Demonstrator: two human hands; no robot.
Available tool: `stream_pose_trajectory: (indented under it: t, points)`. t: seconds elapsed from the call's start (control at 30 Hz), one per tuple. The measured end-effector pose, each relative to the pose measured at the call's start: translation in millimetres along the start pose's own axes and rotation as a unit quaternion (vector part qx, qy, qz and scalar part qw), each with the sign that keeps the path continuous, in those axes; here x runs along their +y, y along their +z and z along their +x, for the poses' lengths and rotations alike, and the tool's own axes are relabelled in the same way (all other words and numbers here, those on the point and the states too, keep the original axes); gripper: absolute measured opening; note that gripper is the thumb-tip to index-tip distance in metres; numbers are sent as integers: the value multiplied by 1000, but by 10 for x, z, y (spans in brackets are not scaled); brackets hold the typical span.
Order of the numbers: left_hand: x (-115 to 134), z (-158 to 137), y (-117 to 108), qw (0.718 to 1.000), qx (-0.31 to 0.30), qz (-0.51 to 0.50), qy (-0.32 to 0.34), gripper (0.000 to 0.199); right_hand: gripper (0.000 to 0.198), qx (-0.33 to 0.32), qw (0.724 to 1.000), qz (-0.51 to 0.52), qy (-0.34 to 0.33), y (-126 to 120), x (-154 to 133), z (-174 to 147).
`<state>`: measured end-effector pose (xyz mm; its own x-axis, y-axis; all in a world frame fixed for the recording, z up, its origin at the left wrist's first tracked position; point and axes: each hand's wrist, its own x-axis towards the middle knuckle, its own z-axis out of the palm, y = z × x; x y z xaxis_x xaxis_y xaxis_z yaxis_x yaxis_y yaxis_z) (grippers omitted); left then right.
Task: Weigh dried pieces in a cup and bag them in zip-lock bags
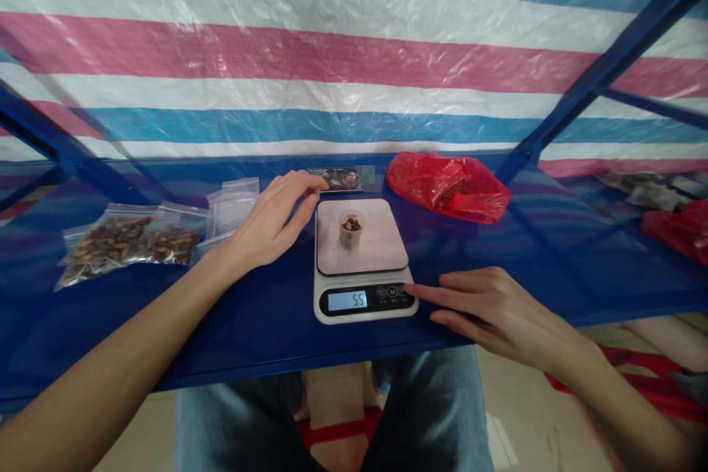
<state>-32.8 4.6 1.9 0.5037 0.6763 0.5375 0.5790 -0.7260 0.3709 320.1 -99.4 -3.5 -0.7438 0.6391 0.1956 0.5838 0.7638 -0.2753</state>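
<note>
A white kitchen scale stands on the blue table in front of me, its lit display reading about 55; any decimal point is too small to make out. On its plate sits a small clear cup holding brown seed-like pieces. My right hand has its index finger stretched out, the tip at the rightmost button of the scale's panel. Left of the scale, my left hand hovers or rests with fingers loosely bent and apart, fingertips close to a dark printed card behind the scale. Nothing shows in either hand.
Filled zip bags of brown pieces lie at the left, beside empty-looking clear zip bags. A red plastic bag lies behind the scale to the right. Blue metal posts rise at both sides. At far right, another person's arm shows.
</note>
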Motion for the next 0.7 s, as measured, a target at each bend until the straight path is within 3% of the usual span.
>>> stream_pose_trajectory:
  t: [0.3,0.53,0.6,0.7]
  points:
    - [-55,-6,-14,1000,24,7,-2,28,41,15,999,-40,-26,115,-97,-31]
    - [-57,-3,-20,999,44,6,10,26,37,26,999,43,-3,82,-91,12]
    - [-57,-2,-25,999,44,7,8,26,35,74,995,57,16,9,-7,2]
    - [-52,-2,-24,999,47,9,11,26,28,223,968,8,116,-177,224,26]
